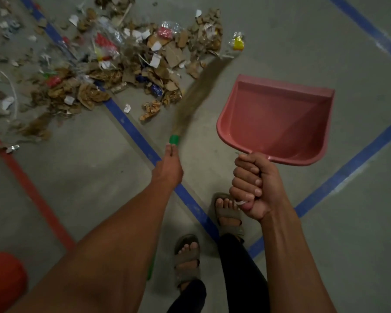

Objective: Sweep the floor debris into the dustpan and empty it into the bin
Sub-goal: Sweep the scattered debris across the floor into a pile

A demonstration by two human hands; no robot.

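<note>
A wide heap of debris [127, 62], torn cardboard, paper scraps and plastic wrappers, lies on the grey floor at the upper left. My left hand [168, 170] grips the green handle of a grass broom [196, 96]; its blurred bristles reach up to the heap's right edge. My right hand [253, 186] is curled round the handle of a pink dustpan [278, 123], held above the floor to the right of the broom. The pan holds nothing.
Blue tape lines [133, 129] cross the floor, and a red line [32, 193] runs at the left. A red rounded object [2, 281] sits at the bottom left corner. My sandalled feet [186, 258] stand at the bottom centre. A yellow wrapper [238, 42] lies apart.
</note>
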